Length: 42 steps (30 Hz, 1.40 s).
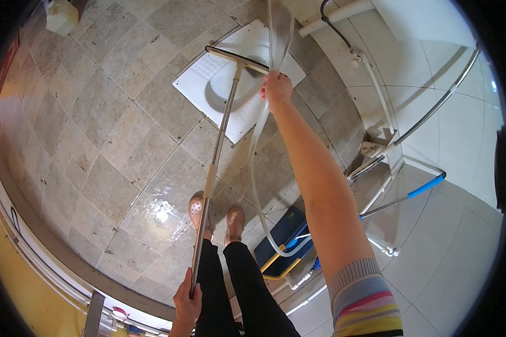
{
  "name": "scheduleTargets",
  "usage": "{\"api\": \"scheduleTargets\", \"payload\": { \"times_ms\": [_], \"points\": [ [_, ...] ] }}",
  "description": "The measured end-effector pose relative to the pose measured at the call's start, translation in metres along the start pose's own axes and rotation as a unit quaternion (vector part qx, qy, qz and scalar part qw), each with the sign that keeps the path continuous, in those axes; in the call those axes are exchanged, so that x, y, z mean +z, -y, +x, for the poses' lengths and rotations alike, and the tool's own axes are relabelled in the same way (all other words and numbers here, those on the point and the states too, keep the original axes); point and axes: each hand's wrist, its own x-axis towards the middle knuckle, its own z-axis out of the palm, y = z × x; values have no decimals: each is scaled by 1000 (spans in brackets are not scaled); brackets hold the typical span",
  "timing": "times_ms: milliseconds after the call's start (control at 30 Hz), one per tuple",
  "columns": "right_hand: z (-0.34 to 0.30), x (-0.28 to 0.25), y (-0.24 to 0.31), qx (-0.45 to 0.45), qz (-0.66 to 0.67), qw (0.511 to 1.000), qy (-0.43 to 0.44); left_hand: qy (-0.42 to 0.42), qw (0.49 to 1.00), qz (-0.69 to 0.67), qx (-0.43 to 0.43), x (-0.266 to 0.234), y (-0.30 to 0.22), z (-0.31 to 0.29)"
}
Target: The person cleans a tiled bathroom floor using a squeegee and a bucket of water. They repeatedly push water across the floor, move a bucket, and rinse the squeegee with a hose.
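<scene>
My left hand (188,303) is closed around the lower end of a floor squeegee (222,132) with a long metal pole. The squeegee's wide blade lies across a white squat toilet (195,84) set in the floor. With my right arm stretched forward, my right hand (277,90) grips a clear hose (253,163). A spray of water (281,33) leaves the hose end, away from me. In the picture my right hand overlaps the blade's right end; whether they touch I cannot tell. The hose loops back down toward a dark blue bin-like box (284,236).
Grey-brown floor tiles (90,135) are wet and shiny near my clogs (235,224). Along the right wall run pipes (379,92) and a pole with a blue grip (426,186). A pale plastic jug (62,17) stands far left. A raised sill curves along the left.
</scene>
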Motion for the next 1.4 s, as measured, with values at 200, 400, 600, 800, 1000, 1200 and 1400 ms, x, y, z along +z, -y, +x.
{"api": "scheduleTargets", "payload": {
  "times_ms": [200,400,600,800,1000,1200,1400],
  "points": [
    [-2,-6,6,-19,88,996,15,4,1000,3,-3,-1,-3,2],
    [-3,-3,10,49,27,998,8,6,1000,-2,-2,1,-5,4],
    [5,-11,4,-42,68,997,3,7,1000,6,8,2,-2,5],
    [2,-8,4,25,30,999,19,11,1000,-1,-8,3,-5,5],
    [6,-17,-1,-51,61,997,16,21,1000,15,-7,4,-3,3],
    [-4,-39,-17,63,26,996,57,16,1000,5,1,10,-5,1],
    [-23,-79,-59,126,72,989,17,23,1000,13,5,15,-14,-2]
  ]
}}
